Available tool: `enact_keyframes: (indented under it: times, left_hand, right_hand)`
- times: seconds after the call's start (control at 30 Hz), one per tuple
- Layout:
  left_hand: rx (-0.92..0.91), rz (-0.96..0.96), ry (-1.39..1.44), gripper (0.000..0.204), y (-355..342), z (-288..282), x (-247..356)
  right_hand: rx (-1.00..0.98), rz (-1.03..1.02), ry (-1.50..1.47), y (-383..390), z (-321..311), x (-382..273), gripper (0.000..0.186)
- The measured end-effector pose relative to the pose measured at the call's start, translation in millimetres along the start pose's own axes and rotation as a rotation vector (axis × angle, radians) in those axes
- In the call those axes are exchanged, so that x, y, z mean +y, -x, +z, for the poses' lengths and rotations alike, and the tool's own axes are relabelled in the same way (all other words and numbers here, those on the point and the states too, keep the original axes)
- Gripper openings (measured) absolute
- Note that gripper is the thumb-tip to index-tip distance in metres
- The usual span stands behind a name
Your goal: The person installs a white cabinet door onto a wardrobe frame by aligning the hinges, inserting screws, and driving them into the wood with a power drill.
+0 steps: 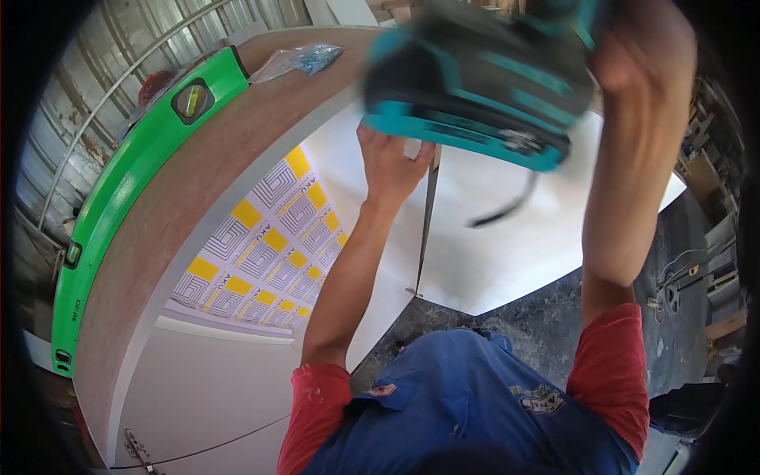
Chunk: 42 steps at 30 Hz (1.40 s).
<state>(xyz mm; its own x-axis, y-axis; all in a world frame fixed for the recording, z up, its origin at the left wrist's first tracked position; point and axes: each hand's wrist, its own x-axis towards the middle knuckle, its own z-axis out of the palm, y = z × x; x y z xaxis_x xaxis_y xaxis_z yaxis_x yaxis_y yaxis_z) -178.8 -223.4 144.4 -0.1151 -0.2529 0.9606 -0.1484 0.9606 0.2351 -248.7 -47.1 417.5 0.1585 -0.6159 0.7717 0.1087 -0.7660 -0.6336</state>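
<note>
In the head view, the right hand [641,51], upper right, appears clamped on one power tool [475,91], teal and black, filling the upper middle, blurred. The left hand [393,166], upper centre, has its fingertips hidden behind the tool; I cannot tell what they grip. The tool could strike those fingers or slip and scratch the white panel [507,257] at centre right, since both crowd together. Its one dangling strap [511,210] could snag on an edge.

Counted: two hands, one green level [150,174] with three vials along the left, one clear plastic bag [305,61] at the upper left of centre, one yellow-patterned sheet [261,252] left of centre, one metal hinge [138,453] lower left.
</note>
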Motion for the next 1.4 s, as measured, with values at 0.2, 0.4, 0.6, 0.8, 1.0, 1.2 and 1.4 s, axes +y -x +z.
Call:
enact_keyframes:
  times: [0.2,0.4,0.6,0.8,1.0,1.2,1.4]
  left_hand:
    - [-0.008,0.088,-0.012,0.039,-15.2,-4.8,6.8]
    - [0.025,0.051,-0.071,0.033,-8.4,-27.7,23.6]
    - [0.109,0.221,-0.006,0.027,-38.2,-85.2,119.1]
    - [-0.038,0.003,-0.331,0.026,-131.1,-147.3,129.5]
    - [-0.433,-0.318,-0.771,0.034,-179.0,-134.4,115.8]
    - [-0.650,-0.231,-0.914,0.025,-188.9,-137.1,74.4]
    - [-0.690,-0.386,-0.445,0.025,-199.9,-176.4,71.6]
  right_hand:
    - [0.291,0.145,0.128,84.9,-70.2,-4.8,0.040]
    - [0.475,0.196,0.158,125.9,-76.8,18.0,0.044]
    - [0.458,0.136,0.154,145.5,-63.9,32.0,0.047]
    - [0.418,0.113,0.159,144.6,-77.9,47.4,0.048]
    - [0.374,0.094,0.171,143.8,-84.7,56.3,0.048]
    - [0.351,0.115,0.060,156.6,-95.0,58.2,0.048]
    - [0.370,0.108,-0.029,171.8,-105.0,57.3,0.048]
